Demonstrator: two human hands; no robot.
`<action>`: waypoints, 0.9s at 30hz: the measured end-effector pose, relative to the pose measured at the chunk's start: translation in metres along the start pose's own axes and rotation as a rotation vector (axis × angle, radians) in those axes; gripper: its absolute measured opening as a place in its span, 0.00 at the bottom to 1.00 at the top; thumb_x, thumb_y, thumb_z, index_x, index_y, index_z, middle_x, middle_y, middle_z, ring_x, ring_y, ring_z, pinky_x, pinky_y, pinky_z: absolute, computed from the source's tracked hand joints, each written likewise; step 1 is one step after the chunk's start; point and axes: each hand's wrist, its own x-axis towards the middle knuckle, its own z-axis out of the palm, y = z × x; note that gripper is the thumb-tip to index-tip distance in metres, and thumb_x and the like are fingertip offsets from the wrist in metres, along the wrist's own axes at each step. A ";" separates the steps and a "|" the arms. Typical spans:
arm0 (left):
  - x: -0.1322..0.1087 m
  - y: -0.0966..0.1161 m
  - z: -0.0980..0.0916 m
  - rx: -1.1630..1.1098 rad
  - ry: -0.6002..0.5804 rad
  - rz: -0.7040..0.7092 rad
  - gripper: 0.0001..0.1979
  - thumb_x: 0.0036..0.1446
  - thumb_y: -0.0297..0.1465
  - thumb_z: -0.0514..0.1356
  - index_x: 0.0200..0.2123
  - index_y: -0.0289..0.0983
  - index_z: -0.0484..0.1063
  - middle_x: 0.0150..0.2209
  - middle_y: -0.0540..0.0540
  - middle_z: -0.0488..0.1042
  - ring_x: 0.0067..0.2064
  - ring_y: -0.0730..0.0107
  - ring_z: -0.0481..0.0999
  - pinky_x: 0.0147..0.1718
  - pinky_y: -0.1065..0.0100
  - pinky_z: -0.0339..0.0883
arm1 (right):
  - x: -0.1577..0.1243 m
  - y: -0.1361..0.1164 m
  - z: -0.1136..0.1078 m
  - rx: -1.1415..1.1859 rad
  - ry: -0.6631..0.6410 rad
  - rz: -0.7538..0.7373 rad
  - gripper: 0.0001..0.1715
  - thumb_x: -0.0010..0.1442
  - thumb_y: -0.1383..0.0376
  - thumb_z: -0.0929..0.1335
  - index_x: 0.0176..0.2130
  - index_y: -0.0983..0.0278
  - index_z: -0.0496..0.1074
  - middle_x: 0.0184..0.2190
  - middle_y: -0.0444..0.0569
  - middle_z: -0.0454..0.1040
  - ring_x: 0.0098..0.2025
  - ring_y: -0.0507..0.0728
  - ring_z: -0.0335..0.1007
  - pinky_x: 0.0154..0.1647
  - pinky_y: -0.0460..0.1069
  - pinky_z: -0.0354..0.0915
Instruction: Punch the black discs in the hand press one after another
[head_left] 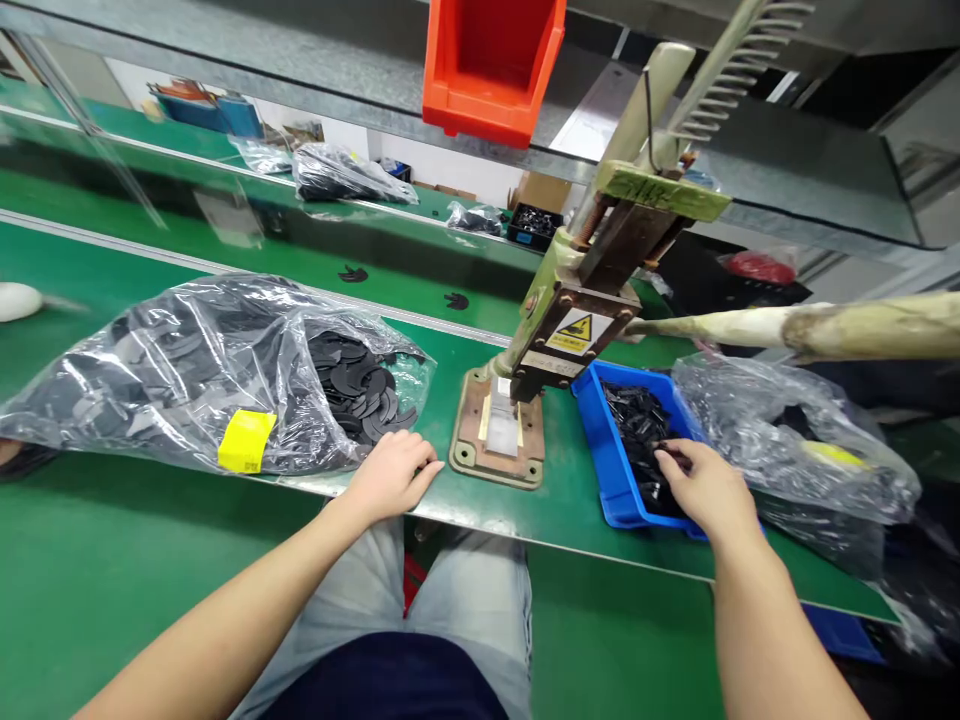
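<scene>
My left hand [391,474] rests at the front edge of the green bench, beside the mouth of a clear plastic bag [187,330]. Its fingers are loosely bent, the thumb is apart, and I see nothing in it. Flat black curved pieces [360,385] spill inside the bag's opening. My right hand [709,488] reaches over the rim of a blue bin [619,490], its fingertips closed on a small black part [681,460]. Many similar black parts [637,425] fill the bin. Between my hands stands a manual lever press [570,310], with a pale block [502,430] on its base.
The press lever [825,325] extends right, above another plastic bag [795,430]. An orange bin [491,75] hangs from the shelf overhead. Two black pieces [456,300] lie on the green strip behind the bench. Further back are bags and a black box [534,228].
</scene>
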 end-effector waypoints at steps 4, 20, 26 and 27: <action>-0.004 0.002 0.001 0.033 0.019 -0.015 0.16 0.73 0.40 0.53 0.39 0.38 0.74 0.38 0.42 0.77 0.43 0.56 0.73 0.44 0.56 0.60 | -0.010 -0.018 -0.010 0.112 0.091 0.090 0.22 0.66 0.49 0.64 0.47 0.61 0.76 0.35 0.54 0.82 0.35 0.60 0.78 0.41 0.55 0.72; 0.056 0.003 -0.024 -0.209 0.128 -0.120 0.15 0.69 0.42 0.58 0.50 0.39 0.75 0.49 0.40 0.78 0.53 0.56 0.77 0.55 0.57 0.70 | -0.095 -0.199 -0.001 0.592 0.106 -0.523 0.16 0.67 0.66 0.69 0.55 0.59 0.74 0.44 0.51 0.83 0.45 0.57 0.81 0.48 0.54 0.79; 0.016 0.068 -0.035 -0.557 0.088 0.147 0.15 0.67 0.38 0.63 0.54 0.40 0.73 0.51 0.40 0.78 0.52 0.59 0.78 0.54 0.58 0.73 | -0.104 -0.216 0.011 0.660 0.035 -0.621 0.11 0.66 0.68 0.69 0.49 0.59 0.75 0.42 0.50 0.83 0.42 0.57 0.80 0.45 0.55 0.77; 0.013 0.073 -0.035 -0.578 0.072 0.168 0.14 0.67 0.37 0.63 0.53 0.40 0.73 0.50 0.41 0.79 0.52 0.60 0.79 0.53 0.59 0.73 | -0.105 -0.217 0.013 0.670 0.028 -0.629 0.11 0.66 0.68 0.69 0.49 0.59 0.75 0.42 0.50 0.83 0.43 0.57 0.80 0.45 0.55 0.77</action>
